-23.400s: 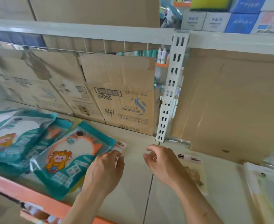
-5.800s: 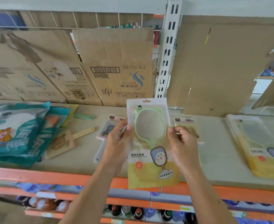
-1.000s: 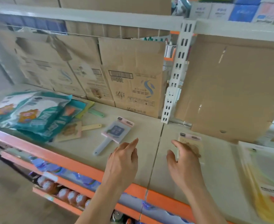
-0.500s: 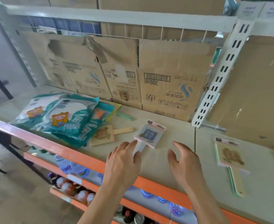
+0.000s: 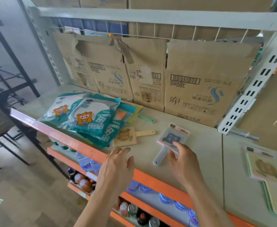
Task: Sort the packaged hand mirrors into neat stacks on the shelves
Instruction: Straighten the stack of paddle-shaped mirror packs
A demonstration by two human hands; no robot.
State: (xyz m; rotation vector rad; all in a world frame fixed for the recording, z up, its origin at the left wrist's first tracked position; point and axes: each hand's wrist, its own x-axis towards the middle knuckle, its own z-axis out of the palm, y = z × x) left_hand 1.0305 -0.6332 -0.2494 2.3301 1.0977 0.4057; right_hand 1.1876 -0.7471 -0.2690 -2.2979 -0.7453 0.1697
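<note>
On the beige shelf lies a pink square hand mirror with a grey handle. My right hand hovers over its lower right corner, fingers relaxed, holding nothing. My left hand floats open above the orange shelf edge. A wooden-look paddle mirror lies left of the pink one. A heap of teal packaged mirrors covers the left of the shelf, with a green handle poking out behind. A small stack of pale paddle mirrors sits at the right.
Flattened cardboard boxes line the back of the shelf. A white slotted upright divides the bays. An orange rail edges the shelf; bottles and cans fill the shelf below. A dark metal frame stands at the left.
The view has swung left. My right hand has moved onto the pink mirror's lower corner; my left hand has drawn back from its handle toward the shelf edge.
</note>
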